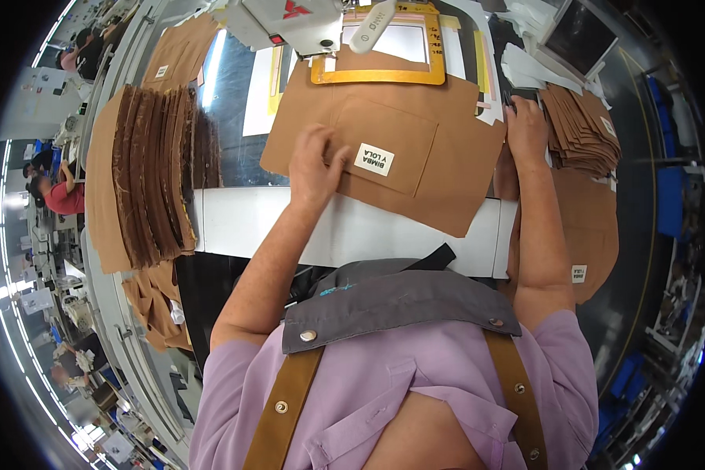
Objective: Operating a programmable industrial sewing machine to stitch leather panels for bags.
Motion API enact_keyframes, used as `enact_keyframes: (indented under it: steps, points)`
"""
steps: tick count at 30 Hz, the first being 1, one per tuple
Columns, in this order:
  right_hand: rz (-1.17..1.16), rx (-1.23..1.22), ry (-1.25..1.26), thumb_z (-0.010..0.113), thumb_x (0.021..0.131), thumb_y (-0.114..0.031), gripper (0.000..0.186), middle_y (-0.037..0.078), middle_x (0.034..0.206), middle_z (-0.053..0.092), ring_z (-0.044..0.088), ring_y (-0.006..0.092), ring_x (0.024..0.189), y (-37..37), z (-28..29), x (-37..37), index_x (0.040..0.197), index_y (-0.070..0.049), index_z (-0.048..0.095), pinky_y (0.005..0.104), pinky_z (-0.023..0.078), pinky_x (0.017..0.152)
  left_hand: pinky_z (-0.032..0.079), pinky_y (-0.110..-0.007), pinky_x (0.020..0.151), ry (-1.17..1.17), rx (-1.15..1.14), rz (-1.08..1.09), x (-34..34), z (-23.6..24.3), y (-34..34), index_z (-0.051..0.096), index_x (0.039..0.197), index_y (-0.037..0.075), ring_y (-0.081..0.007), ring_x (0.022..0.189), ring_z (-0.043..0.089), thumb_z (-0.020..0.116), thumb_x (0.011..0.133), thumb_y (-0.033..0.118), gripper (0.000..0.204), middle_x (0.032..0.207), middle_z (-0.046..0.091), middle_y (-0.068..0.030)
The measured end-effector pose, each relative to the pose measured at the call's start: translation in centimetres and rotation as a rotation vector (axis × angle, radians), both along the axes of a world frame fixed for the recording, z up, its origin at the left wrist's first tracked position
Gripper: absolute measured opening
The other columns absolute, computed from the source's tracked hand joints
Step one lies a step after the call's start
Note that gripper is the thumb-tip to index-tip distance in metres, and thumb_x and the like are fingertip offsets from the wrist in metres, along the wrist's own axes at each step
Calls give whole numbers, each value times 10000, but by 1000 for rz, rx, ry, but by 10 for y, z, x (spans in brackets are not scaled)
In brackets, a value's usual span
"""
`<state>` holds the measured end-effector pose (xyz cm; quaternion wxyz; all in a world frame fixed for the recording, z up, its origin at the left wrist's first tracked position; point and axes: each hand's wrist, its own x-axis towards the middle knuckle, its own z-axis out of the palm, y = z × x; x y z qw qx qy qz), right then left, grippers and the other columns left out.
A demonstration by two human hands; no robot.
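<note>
A brown fabric panel (462, 172) lies in front of me on the worktable, tilted, its near corner over the white front edge. On it is a brown patch pocket (412, 141) with a white label (374, 160). My left hand (315, 166) rests on the panel, left of the label, with thumb and fingers apart. At the table's right side, beyond the panel's edge, my right hand (528, 129) has its fingers curled by a small dark item that I cannot make out. An orange-yellow clamp frame (380, 77) sits across the panel's far part, under the sewing machine head (282, 27).
Left stands a thick stack of brown pieces (145, 172), with another labelled piece (182, 53) behind. On the right are a pile of brown pieces (579, 129), a hanging brown panel (579, 227) and a dark screen (578, 37). Other people sit at far left.
</note>
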<state>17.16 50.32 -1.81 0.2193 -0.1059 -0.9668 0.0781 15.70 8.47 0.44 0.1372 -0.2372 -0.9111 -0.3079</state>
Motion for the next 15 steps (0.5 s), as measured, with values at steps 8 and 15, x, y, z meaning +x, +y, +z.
enact_keyframes:
  steps: [8,15]
  points:
    - [215,-691,-50,630,990,-166,190,154,992,734,709,337,860,-81,51,1,1112,-56,725,416,557,796,575,-339,781,-461,-34,177,-62,8,-8,759,976,34,-190,847,694,849,814,241,278,944,694,-83]
    - [513,-697,-359,655,986,-255,238,146,1029,725,696,334,914,-235,44,1,1104,-51,693,424,543,822,556,-248,734,-897,384,88,-79,-1,-18,744,961,15,-101,783,685,845,875,220,245,885,748,-43]
